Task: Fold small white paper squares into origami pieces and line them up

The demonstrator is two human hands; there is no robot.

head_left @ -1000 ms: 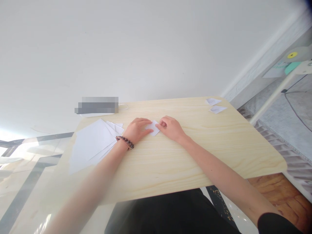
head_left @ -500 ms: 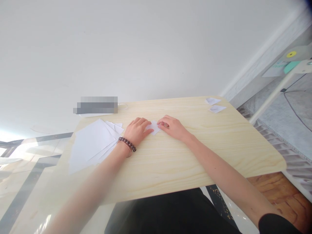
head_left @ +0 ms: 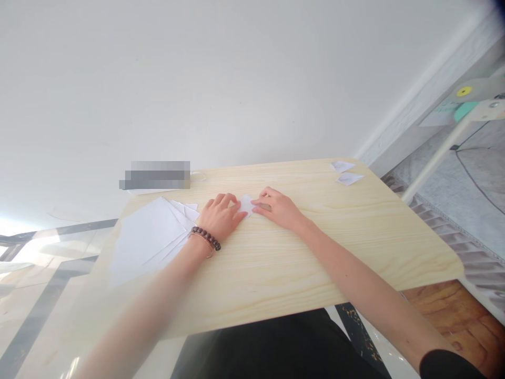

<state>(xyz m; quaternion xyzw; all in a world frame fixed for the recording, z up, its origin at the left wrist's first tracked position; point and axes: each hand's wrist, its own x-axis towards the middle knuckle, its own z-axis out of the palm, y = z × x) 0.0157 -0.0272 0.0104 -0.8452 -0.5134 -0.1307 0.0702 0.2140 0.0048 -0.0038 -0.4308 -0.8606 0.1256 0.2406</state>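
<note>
A small piece of folded white paper [head_left: 246, 204] lies on the wooden table between my hands. My left hand [head_left: 221, 213], with a dark beaded bracelet at the wrist, holds its left side with thumb and fingertips. At the right edge, my right hand [head_left: 278, 207] pinches the paper between thumb and forefinger. Left of my left wrist, several larger white sheets [head_left: 148, 237] are spread in an overlapping stack, partly covered by my forearm. Two folded paper pieces [head_left: 349, 179] with pointed ends rest at the far right corner.
The pale wood-grain table [head_left: 276, 284] stands against a plain wall. A blurred-out object [head_left: 158, 176] sits at its back left, with a thin white loop beside it. Past the right edge are a pale pole [head_left: 434, 158] and a cable on the floor.
My right thumb and forefinger have shifted slightly on the right edge of the small paper. The whole view has tilted a little; the other papers stay in place.
</note>
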